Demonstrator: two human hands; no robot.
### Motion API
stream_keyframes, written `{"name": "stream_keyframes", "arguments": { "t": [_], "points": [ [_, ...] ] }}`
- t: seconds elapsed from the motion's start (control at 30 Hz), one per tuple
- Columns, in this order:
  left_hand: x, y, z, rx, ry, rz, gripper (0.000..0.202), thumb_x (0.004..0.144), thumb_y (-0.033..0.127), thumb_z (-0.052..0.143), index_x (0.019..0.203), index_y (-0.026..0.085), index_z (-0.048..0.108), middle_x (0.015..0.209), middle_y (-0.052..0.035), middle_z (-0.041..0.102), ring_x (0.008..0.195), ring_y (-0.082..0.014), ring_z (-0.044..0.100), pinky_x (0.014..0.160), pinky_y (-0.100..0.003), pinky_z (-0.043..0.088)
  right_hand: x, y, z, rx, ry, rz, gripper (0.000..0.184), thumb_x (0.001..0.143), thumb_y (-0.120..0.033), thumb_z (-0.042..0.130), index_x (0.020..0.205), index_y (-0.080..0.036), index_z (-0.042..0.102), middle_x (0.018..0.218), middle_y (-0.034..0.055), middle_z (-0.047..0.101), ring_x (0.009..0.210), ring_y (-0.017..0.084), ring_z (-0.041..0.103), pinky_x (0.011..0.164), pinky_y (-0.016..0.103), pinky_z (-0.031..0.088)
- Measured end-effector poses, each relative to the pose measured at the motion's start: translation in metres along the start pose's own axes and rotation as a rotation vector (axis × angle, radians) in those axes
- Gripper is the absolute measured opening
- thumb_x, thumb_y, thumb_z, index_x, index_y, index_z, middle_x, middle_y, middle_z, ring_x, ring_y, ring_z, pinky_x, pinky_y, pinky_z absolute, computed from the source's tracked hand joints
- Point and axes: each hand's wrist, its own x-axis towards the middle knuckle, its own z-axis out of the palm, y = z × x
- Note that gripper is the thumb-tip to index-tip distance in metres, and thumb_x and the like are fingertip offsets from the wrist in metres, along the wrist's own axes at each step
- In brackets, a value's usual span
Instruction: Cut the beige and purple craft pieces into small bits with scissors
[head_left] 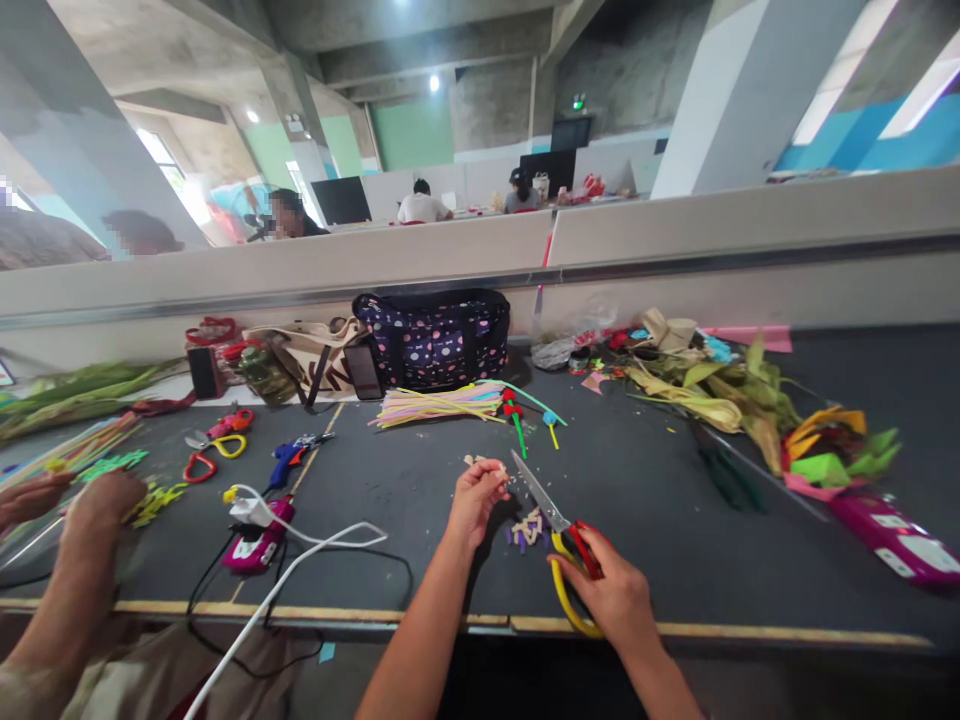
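My right hand (609,590) grips red-and-yellow-handled scissors (555,530), blades open and pointing up-left toward my left hand. My left hand (474,495) is closed in a pinch on a small beige stick-like piece (480,462), held just above the dark table (645,500). Between my hands lies a little pile of cut beige and purple bits (527,528).
A bundle of pastel sticks (442,403) and a dotted bag (435,338) lie behind. Dried leaves and coloured paper (750,400) sit right, a pink glue gun (892,535) beyond. On the left are a blue glue gun (292,457), a white cable (300,560) and another person's hands (90,505).
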Motion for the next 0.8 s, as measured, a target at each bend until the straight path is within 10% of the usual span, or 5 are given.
{"name": "stream_keyframes", "arguments": {
  "t": [0.8],
  "points": [
    [0.005,-0.0014,-0.0089,-0.125,-0.028,-0.044,0.031,0.06,0.018,0.084,0.086,0.009,0.07,0.07,-0.0025,0.067,0.057,-0.0082,0.061,0.058,-0.02,0.053,0.0008,-0.0052,-0.0031,-0.13,-0.075,-0.077,0.053,0.084,-0.064,0.048,0.11,-0.019,0.06,0.09,0.0043,0.072,0.072,0.016,0.068,0.063,0.023,0.048]
  ]
}}
